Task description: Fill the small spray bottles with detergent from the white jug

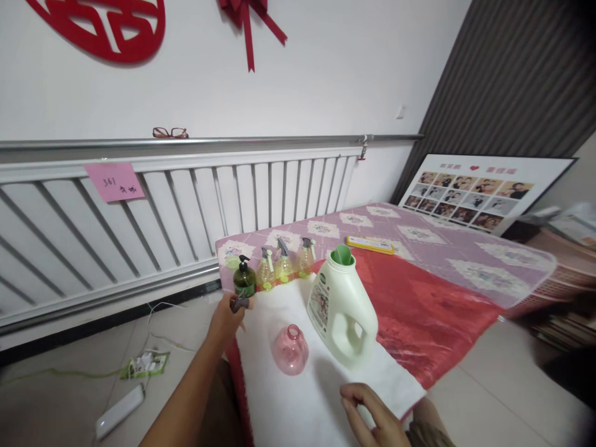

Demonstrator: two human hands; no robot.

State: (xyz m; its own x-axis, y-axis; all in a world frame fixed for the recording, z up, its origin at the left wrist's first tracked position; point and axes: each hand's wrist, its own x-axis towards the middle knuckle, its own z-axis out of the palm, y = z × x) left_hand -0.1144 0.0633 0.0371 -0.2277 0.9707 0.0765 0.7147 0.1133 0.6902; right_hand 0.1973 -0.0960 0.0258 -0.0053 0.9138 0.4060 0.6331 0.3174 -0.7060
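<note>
My left hand is closed around a dark grey spray head with a pale tip, beside a green pump bottle. A pink transparent bottle stands upright on the white cloth, its neck uncovered. To its right is a large pale green jug with a handle and a green cap sitting in its mouth. Near the front edge of the cloth, my right hand is loosely curled, its fingers apart and nothing visible in them.
Several yellowish spray bottles line the cloth's far edge. Behind the jug lies a yellow case. A red cloth covers part of the patterned bed surface. A white radiator runs along the wall; cables and a power strip lie on the floor.
</note>
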